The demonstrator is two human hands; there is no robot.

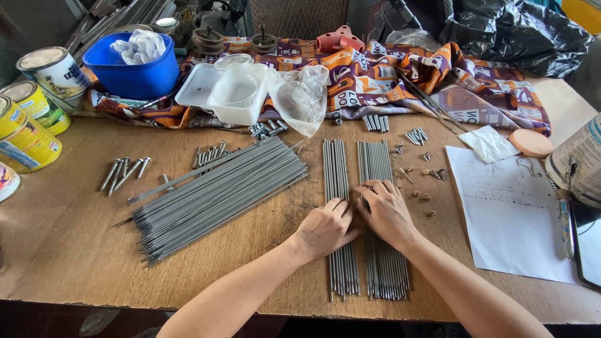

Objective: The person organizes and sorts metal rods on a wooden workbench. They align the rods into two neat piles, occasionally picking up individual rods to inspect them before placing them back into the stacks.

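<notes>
From the head camera, both hands lay flat, fingers spread and grasping nothing, on two neat rows of thin grey rods. The left hand (325, 226) pressed the left row (338, 213), and the right hand (386, 213) covered the right row (379, 219) beside it; the fingertips met in the narrow gap between the rows. It looked like a sorting and squaring-up step, with the rods being evened side by side. Any further rod would seemingly have to come from the big loose pile of rods (213, 195), left of the two rows and fanned at a slant.

Beyond the rows, toward the patterned cloth (388, 78), lay short pins (375, 122) and small screws (416, 136). Right of the rows sat a sheet of paper (510, 219). Far left of the pile stood paint tins (28, 134); bolts (125, 170) lay above it, and a blue bowl (134, 69) sat on the cloth. Nothing blocked the reach to the pile.
</notes>
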